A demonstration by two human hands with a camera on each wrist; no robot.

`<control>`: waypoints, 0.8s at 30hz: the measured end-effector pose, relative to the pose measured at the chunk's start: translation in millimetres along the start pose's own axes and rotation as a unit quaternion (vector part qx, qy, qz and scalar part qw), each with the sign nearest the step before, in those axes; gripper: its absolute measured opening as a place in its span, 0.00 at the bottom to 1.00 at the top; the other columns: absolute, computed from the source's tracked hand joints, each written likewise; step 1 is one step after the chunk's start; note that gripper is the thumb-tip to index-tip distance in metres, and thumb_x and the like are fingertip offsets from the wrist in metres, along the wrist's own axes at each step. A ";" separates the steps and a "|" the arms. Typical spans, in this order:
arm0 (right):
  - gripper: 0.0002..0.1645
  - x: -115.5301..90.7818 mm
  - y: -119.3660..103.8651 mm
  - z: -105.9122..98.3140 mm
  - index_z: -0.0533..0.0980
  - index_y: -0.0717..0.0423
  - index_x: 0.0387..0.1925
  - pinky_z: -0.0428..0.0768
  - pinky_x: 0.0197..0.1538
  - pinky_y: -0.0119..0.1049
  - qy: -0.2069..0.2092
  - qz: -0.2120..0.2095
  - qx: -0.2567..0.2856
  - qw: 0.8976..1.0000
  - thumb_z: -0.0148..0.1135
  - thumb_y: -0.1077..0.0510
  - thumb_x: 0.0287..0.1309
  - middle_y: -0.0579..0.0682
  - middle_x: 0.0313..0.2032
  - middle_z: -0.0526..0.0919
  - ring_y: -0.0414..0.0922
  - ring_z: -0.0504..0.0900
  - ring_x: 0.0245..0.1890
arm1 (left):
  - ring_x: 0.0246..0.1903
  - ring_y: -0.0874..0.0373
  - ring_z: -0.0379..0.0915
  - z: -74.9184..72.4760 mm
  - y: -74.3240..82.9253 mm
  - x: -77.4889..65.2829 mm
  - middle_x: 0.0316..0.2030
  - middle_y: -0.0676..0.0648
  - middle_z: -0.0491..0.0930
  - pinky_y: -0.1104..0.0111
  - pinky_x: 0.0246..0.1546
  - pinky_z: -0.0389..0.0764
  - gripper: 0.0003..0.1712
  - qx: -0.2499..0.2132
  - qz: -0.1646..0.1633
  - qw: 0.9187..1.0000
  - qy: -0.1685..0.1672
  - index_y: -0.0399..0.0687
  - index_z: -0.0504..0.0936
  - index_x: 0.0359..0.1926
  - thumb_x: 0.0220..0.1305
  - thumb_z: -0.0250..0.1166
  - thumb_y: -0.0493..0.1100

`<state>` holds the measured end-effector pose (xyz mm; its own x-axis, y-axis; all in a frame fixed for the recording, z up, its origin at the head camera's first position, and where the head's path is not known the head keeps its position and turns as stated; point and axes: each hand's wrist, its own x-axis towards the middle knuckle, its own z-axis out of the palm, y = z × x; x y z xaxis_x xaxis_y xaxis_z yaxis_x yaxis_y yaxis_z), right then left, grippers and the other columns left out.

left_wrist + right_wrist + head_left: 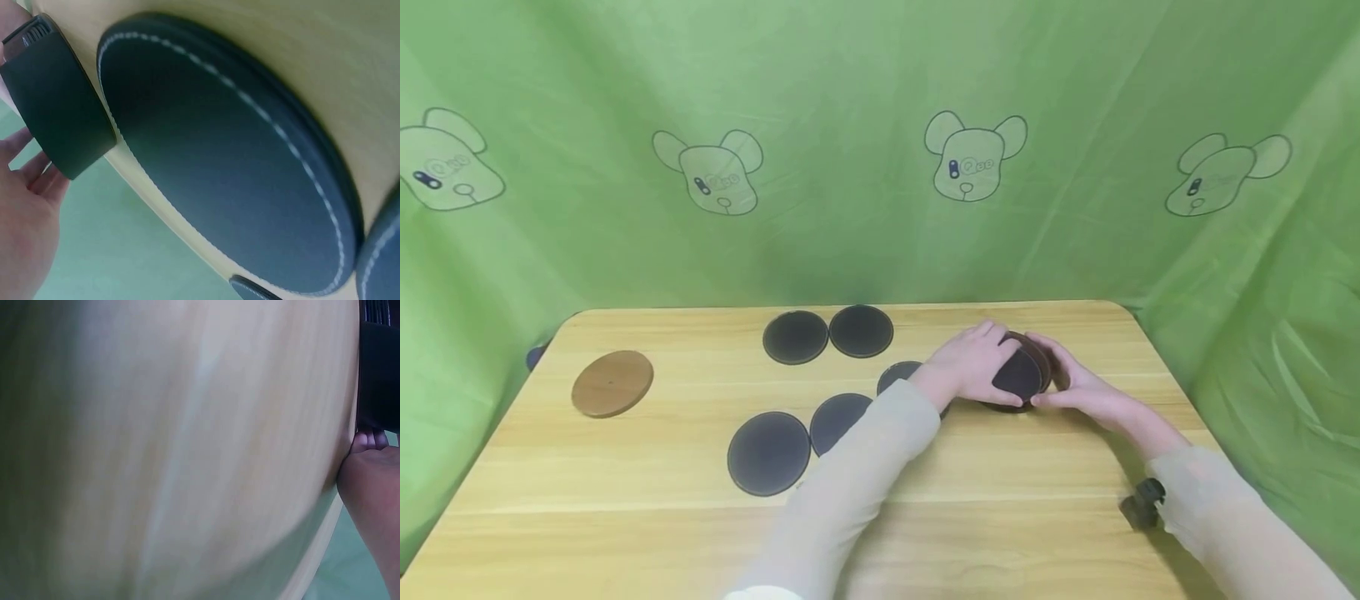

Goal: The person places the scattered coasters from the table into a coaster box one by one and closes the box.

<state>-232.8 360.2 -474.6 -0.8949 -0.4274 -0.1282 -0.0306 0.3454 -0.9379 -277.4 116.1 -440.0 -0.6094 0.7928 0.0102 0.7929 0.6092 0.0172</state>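
At the table's right side stands a round dark coaster holder (1021,373), with a coaster visible in its top and a slot in its wall showing stacked edges in the left wrist view. My left hand (973,367) grips it from the left, thumb at the near side and fingers over the far rim. From the right my right hand (1086,393) holds it, fingers behind and thumb in front. Beside the holder lies a dark coaster with pale stitching (219,156), partly hidden by my left wrist in the head view.
Two dark coasters (796,337) lie side by side at the back. Nearer, another pair (768,453) sits left of my left forearm, which covers part of one. A round wooden disc (613,383) lies far left. Green cloth (850,250) hangs behind the table.
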 end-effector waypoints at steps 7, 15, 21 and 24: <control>0.66 1.1 -1.2 0.8 0.39 0.55 0.86 0.31 0.77 0.76 0.002 0.001 0.005 1.000 0.69 0.70 0.57 0.70 0.83 0.40 0.69 0.35 0.82 | 0.72 0.57 0.64 -5.3 -17.6 -12.8 0.72 0.49 0.69 0.68 0.77 0.67 0.50 -0.014 0.031 0.999 0.008 0.54 0.66 0.79 0.67 0.61 0.76; 0.66 2.5 -2.1 1.2 0.40 0.54 0.86 0.30 0.77 0.75 0.002 -0.006 0.006 1.000 0.69 0.71 0.57 0.70 0.83 0.41 0.64 0.39 0.83 | 0.75 0.54 0.63 -9.2 -42.6 -31.0 0.73 0.47 0.68 0.65 0.80 0.65 0.46 -0.055 0.016 0.998 0.013 0.50 0.66 0.79 0.71 0.62 0.70; 0.65 0.4 -2.5 2.4 0.40 0.54 0.86 0.41 0.87 0.40 0.001 -0.012 0.009 1.000 0.69 0.70 0.57 0.70 0.83 0.39 0.56 0.39 0.85 | 0.77 0.53 0.61 -8.9 -60.0 -43.0 0.74 0.47 0.68 0.64 0.82 0.61 0.43 -0.050 0.000 0.999 0.005 0.51 0.66 0.79 0.75 0.58 0.68; 0.65 -0.5 -1.7 2.4 0.40 0.53 0.86 0.53 0.73 0.12 -0.001 -0.018 0.008 1.000 0.68 0.70 0.58 0.71 0.83 0.38 0.43 0.43 0.85 | 0.77 0.53 0.61 -10.2 -68.3 -49.0 0.75 0.47 0.68 0.63 0.82 0.61 0.42 -0.044 -0.007 0.999 0.009 0.50 0.67 0.79 0.75 0.57 0.68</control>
<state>-231.1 357.7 -473.7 -0.8927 -0.4407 -0.0938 -0.0562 0.3154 -0.9473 -301.8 35.5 -431.5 -0.6214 0.7830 0.0268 0.7806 0.6159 0.1060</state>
